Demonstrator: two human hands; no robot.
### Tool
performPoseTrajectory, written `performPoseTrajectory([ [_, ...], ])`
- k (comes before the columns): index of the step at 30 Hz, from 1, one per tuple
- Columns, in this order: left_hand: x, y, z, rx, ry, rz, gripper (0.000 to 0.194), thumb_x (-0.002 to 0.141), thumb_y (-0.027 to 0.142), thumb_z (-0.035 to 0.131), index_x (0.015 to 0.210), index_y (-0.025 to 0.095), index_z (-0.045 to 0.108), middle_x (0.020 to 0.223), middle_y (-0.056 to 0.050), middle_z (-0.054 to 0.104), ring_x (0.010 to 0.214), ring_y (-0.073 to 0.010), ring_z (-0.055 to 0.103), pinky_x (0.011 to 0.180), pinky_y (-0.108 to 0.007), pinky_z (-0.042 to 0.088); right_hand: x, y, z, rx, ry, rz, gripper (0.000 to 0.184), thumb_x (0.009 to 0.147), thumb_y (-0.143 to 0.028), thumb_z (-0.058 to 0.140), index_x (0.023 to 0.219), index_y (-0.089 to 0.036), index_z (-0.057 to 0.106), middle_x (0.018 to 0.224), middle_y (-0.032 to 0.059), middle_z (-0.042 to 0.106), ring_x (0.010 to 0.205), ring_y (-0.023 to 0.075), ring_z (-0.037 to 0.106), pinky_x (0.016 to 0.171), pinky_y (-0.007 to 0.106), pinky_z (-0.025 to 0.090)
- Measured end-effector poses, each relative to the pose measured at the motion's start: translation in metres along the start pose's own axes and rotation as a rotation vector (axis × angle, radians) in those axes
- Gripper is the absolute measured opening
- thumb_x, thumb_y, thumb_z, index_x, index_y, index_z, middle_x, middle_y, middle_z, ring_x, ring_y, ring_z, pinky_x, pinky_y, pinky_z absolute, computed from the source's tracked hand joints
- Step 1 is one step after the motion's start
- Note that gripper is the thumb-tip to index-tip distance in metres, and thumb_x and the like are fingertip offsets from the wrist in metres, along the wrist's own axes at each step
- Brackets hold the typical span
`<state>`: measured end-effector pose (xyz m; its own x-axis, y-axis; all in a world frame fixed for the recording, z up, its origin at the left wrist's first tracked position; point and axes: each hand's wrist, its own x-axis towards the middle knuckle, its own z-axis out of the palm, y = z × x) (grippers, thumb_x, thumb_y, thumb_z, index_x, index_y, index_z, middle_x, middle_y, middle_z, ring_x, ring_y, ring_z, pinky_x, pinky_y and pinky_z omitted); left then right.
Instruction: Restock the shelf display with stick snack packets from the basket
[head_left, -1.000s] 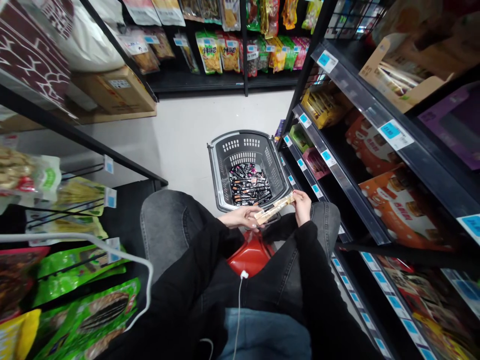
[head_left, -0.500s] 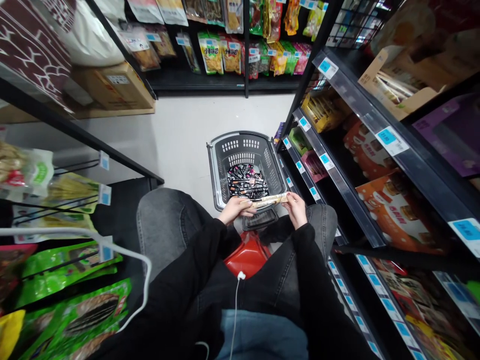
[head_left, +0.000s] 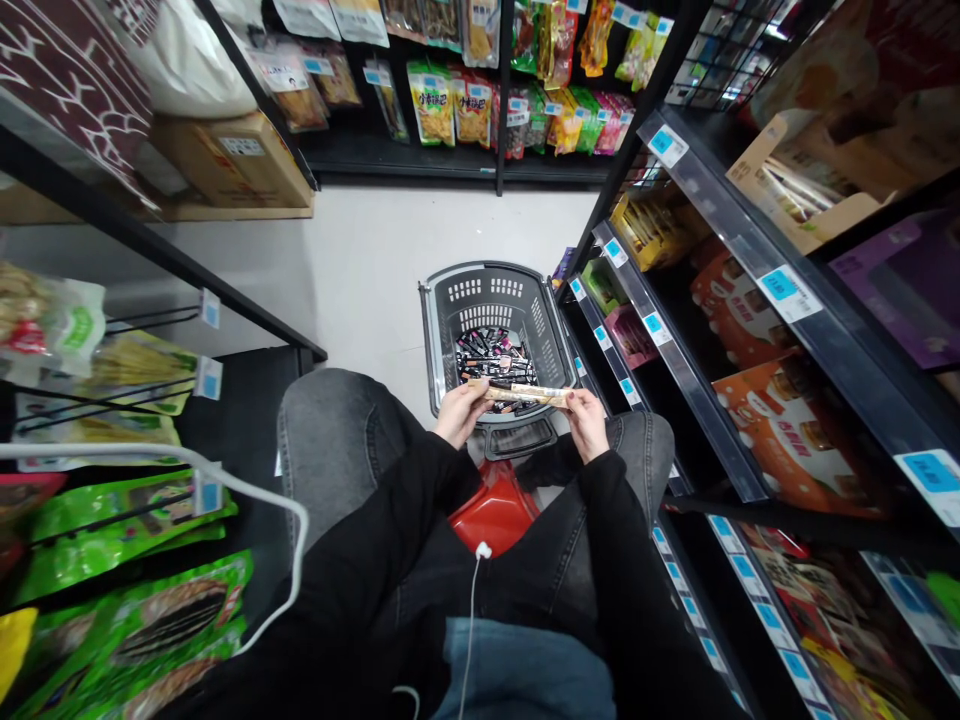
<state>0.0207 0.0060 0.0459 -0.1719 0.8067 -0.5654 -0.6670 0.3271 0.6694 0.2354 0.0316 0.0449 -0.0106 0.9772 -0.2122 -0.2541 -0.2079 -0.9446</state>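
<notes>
Left fingers (head_left: 475,394) and right fingers (head_left: 581,402) hold a slim packet (head_left: 536,395) between them.

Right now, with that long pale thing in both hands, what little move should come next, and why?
Perhaps draw the long pale packet back a little: the left hand grips one end and the right hand the other, and in this view it crosses the near end of the basket, where a slip might drop it among the small dark packets.

slim packet (head_left: 534,394) in both hands (head_left: 459,414), above a grey shopping basket (head_left: 487,304)
</notes>
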Motion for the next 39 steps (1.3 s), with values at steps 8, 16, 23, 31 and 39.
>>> performPoseTrajectory([
  [8,0.003,0.007,-0.001,-0.078,0.004,-0.027,0.025,0.086,0.031,0.048,0.09,0.01,0.06,0.076,-0.007,0.067,0.069,-0.012,0.062,0.07,-0.027,0.054,0.018,0.009,0.011,-0.082,0.08,-0.012,0.033,0.063,-0.042,0.067,0.08,-0.015,0.06,0.08,0.0043,0.066,0.071,0.0153,0.063,0.07,0.03,0.052],
  [16,0.014,0.029,-0.017,0.308,0.15,0.032,0.026,0.087,0.026,0.042,0.098,0.012,0.06,0.096,-0.009,0.067,0.051,-0.0057,0.054,0.047,-0.016,0.046,0.088,-0.062,0.009,-0.782,0.179,-0.111,0.012,0.066,-0.021,0.061,0.076,-0.015,0.065,0.073,0.0052,0.067,0.079,0.021,0.063,0.084,0.038,0.046],
  [23,0.017,0.019,-0.011,0.517,-0.049,-0.059,0.029,0.077,0.034,0.051,0.09,0.011,0.063,0.088,-0.01,0.069,0.05,-0.0106,0.055,0.046,-0.021,0.043,0.123,-0.305,-0.032,-1.435,0.396,-0.788,0.032,0.085,-0.022,0.034,0.102,-0.014,0.059,0.103,0.0124,0.063,0.097,0.0212,0.056,0.09,0.034,0.038],
  [31,0.034,0.007,-0.019,0.718,-0.123,-0.002,0.041,0.059,0.048,0.057,0.083,0.015,0.062,0.08,-0.006,0.07,0.054,-0.0168,0.057,0.049,-0.025,0.042,0.165,-0.39,-0.053,-2.232,0.569,-0.26,0.034,0.084,-0.018,0.039,0.11,-0.007,0.057,0.111,0.0209,0.058,0.107,0.028,0.047,0.091,0.047,0.025],
  [39,0.045,-0.001,-0.028,0.768,-0.144,0.023,0.05,0.055,0.056,0.054,0.085,0.016,0.062,0.085,-0.008,0.07,0.057,-0.0189,0.059,0.049,-0.026,0.042,0.174,-0.382,-0.052,-2.083,0.735,-0.24,0.029,0.08,-0.023,0.047,0.102,-0.012,0.063,0.107,0.0179,0.06,0.103,0.0262,0.052,0.09,0.045,0.028],
])
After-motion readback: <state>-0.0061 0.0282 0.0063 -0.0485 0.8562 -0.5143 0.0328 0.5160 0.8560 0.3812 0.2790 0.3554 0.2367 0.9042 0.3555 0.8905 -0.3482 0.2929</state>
